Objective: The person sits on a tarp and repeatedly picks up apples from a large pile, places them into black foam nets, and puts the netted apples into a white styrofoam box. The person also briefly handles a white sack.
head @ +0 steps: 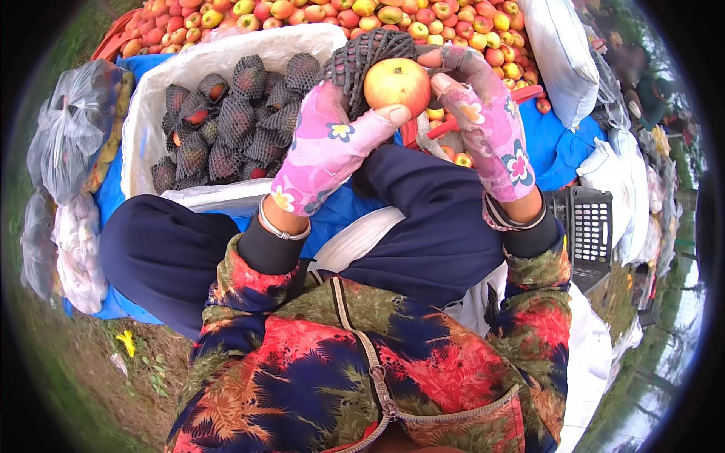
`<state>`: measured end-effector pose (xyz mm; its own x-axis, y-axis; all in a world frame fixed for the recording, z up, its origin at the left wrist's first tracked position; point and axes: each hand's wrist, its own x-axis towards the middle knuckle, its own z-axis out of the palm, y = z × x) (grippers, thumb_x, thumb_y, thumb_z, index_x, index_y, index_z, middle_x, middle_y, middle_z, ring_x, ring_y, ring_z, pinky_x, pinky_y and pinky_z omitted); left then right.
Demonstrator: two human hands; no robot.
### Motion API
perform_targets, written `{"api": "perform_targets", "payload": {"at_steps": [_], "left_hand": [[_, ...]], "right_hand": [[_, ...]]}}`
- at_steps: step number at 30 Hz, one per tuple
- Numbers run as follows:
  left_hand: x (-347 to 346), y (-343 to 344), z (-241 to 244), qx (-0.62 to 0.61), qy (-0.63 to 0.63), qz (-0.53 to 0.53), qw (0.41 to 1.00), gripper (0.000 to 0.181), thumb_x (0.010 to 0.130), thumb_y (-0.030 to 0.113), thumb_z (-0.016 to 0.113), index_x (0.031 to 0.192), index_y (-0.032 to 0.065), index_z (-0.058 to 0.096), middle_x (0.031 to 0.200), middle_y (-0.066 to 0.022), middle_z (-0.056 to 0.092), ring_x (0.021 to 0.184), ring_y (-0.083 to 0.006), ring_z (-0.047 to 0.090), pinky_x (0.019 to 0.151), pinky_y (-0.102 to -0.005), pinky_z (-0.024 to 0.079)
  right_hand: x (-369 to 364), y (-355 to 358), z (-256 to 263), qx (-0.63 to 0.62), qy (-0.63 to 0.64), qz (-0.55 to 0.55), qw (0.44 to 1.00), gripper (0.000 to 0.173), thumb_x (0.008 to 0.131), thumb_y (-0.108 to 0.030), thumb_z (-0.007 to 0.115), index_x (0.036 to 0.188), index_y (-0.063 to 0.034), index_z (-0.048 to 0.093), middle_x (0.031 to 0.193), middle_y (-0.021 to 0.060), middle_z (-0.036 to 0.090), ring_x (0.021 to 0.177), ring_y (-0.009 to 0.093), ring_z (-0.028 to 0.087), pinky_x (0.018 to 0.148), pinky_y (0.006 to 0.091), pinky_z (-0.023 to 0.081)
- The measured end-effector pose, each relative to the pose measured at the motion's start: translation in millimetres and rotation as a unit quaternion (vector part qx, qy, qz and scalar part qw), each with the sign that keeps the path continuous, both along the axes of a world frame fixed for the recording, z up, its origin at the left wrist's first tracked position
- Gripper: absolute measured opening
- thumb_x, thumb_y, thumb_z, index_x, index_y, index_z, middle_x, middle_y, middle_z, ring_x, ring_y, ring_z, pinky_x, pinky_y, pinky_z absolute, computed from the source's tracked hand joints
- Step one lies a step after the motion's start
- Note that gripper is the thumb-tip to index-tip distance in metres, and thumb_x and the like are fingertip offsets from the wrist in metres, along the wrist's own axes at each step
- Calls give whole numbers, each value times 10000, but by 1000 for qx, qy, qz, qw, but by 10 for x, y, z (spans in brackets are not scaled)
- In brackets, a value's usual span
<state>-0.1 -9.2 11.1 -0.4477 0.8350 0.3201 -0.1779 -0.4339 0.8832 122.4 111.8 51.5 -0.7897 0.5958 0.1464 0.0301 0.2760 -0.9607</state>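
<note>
A red-and-yellow apple (396,89) is held up in front of me, stem end showing. My left hand (334,144), in a pink flowered fingerless glove, grips it with the thumb across its lower side. A black foam fruit net (365,59) bunches around the apple's far and left sides. My right hand (484,110), gloved the same way, has thumb and forefinger at the apple's right side, pinching the net's edge there. Left of my hands, a box lined with white plastic (153,71) holds several apples in black foam nets (233,122).
A large heap of loose apples (391,17) lies beyond the box. Blue tarp (561,144) spreads beneath. White sacks (561,56) and a black plastic crate (589,226) stand at right. Filled plastic bags (73,130) are at left. My bent legs (430,221) lie below my hands.
</note>
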Motion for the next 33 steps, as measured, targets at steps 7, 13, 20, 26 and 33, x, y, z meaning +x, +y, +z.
{"api": "perform_targets", "payload": {"at_steps": [7,13,20,26,33], "left_hand": [[-87,-9,-183,59,-274,-143,949,541,843,243,598,1263,-45,415,1198,-174,541,1084,-269,564,940,-378,461],[-116,79,-306,127,-412,-237,871,584,861,330,580,1281,-30,395,1246,-193,499,1129,-294,528,956,-443,450],[-144,138,-390,123,-421,-184,880,568,870,363,557,1286,10,397,1257,-189,493,1119,-319,530,938,-454,464],[-46,121,-427,100,-392,-205,891,590,838,336,606,1285,-3,424,1278,-179,483,1165,-307,496,999,-448,406],[-65,159,-417,3,-195,-129,972,523,806,118,644,1267,7,422,1186,-119,529,1082,-194,538,918,-321,459]], "right_hand": [[40,73,-15,-3,13,-48,999,270,906,-190,478,1083,3,546,794,56,577,631,87,527,599,220,433],[111,197,-238,-146,-40,-31,988,332,932,-247,463,1156,-2,475,917,90,567,686,130,575,638,245,468],[-87,159,-472,-434,23,244,867,445,917,-229,518,1309,-49,410,1294,93,491,1163,262,500,942,449,445],[-47,317,-683,-406,59,190,892,429,912,-227,515,1284,-28,437,1264,121,509,1132,252,527,948,404,454],[-27,255,-437,267,38,-89,959,425,753,9,565,1164,33,460,1038,131,564,915,219,587,759,317,483]]}}
